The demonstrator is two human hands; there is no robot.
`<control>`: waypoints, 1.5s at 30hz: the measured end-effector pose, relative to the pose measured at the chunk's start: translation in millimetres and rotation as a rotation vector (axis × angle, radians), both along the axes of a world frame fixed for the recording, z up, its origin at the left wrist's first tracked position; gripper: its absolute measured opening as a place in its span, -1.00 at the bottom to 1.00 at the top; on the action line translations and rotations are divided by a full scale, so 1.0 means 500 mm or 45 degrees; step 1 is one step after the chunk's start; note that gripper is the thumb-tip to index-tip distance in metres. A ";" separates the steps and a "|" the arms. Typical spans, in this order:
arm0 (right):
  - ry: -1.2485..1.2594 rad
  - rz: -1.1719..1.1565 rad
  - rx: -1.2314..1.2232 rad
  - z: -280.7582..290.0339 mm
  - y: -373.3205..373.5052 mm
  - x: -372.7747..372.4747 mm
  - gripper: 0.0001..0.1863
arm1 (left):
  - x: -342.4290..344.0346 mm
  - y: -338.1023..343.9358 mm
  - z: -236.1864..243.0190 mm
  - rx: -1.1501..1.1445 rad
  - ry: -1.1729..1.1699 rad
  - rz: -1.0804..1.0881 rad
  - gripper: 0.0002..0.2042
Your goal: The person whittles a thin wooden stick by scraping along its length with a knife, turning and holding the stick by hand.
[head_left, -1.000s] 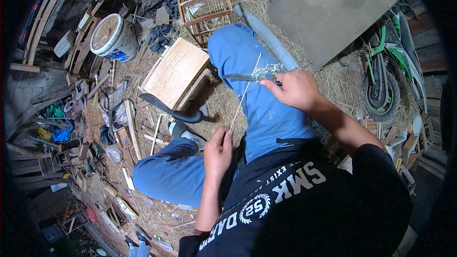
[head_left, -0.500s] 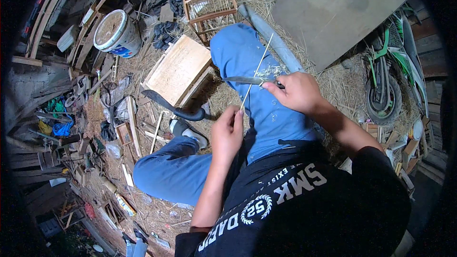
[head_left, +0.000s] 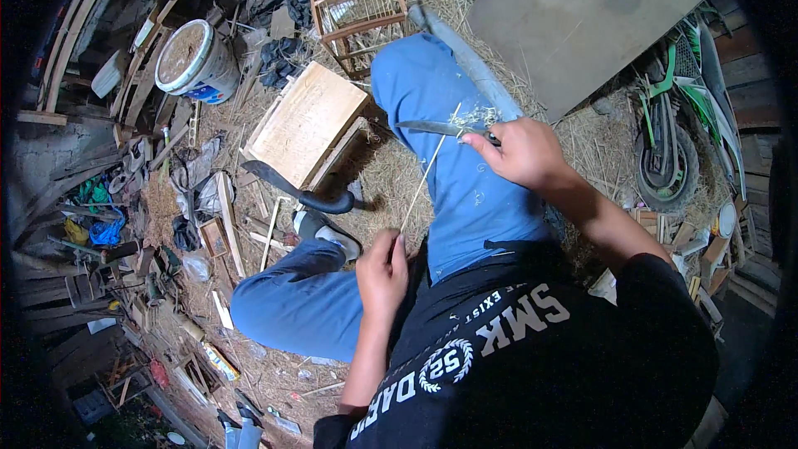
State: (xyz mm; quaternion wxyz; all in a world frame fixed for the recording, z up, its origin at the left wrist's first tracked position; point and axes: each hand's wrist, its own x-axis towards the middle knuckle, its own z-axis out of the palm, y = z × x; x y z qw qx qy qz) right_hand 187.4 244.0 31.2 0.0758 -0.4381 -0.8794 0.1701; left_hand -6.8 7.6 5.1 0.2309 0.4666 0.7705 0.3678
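Note:
My left hand (head_left: 382,273) pinches the near end of a thin, pale wooden stick (head_left: 425,178). The stick slants up and away over my right thigh, its far part passing under a knife blade. My right hand (head_left: 525,152) is closed around the handle of this knife (head_left: 436,126), whose blade points left across the stick. Pale curled shavings (head_left: 474,115) lie on the blue trouser leg beyond the blade, with a few more scattered nearer.
A wooden box (head_left: 307,120) stands left of my knee, with a curved dark blade (head_left: 287,185) before it. Beyond are a wooden cage (head_left: 359,2) and a white bucket (head_left: 197,62). At right are a large board (head_left: 582,21) and a green motorbike (head_left: 669,125). Straw and scraps litter the floor.
My left hand has drawn back toward my body, pulling the stick along, so less of it sticks out beyond the knife. The right hand with the knife has barely moved.

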 end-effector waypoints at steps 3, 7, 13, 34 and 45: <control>0.048 -0.034 0.035 -0.008 -0.001 0.004 -0.29 | -0.010 -0.035 0.013 -0.021 -0.002 0.008 -0.94; 0.111 -0.106 -0.070 -0.031 -0.007 0.015 -0.31 | -0.016 -0.039 0.035 -0.183 -0.047 0.024 -0.93; 0.081 0.033 -0.078 0.014 -0.023 0.004 -0.33 | 0.016 0.072 0.028 0.005 -0.070 -0.007 -0.90; 0.051 -0.089 -0.112 -0.011 -0.010 0.001 -0.29 | -0.044 -0.116 0.041 -0.145 -0.254 0.136 -0.90; 0.023 0.082 -0.103 0.026 -0.032 -0.018 -0.31 | 0.026 0.155 0.020 0.034 -0.232 0.014 -0.87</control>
